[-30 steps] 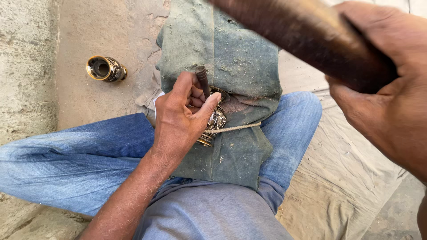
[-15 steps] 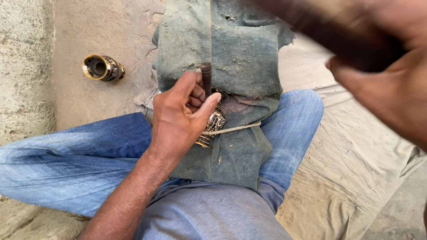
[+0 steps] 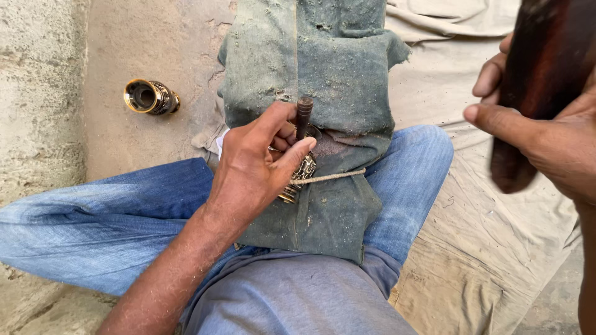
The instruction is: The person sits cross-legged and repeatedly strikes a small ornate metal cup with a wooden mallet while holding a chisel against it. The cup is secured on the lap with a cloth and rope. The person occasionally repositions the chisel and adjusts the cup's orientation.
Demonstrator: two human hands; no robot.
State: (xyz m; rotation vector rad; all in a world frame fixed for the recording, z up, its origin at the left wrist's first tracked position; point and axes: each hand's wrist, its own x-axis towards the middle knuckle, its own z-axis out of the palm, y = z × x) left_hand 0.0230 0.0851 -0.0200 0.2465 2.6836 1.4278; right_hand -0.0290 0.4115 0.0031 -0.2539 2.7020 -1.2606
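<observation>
His left hand (image 3: 257, 167) pinches the upright punch (image 3: 303, 116) onto the brass piece (image 3: 300, 177) on the green cloth (image 3: 323, 74), while his right hand (image 3: 546, 133), at three o'clock, grips the raised wooden mallet (image 3: 537, 80).

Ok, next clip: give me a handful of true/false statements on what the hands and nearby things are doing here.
1. The left hand holds a dark metal punch upright on a brass workpiece. True.
2. The right hand is empty. False: it grips a dark wooden mallet, raised at the right of the view.
3. A brass cylinder lies on its side on the ground beyond the person's leg. True.
4. The workpiece rests on bare concrete. False: it sits on a green cloth-wrapped block, with a cord running across it.
5. The person wears blue jeans. True.
</observation>
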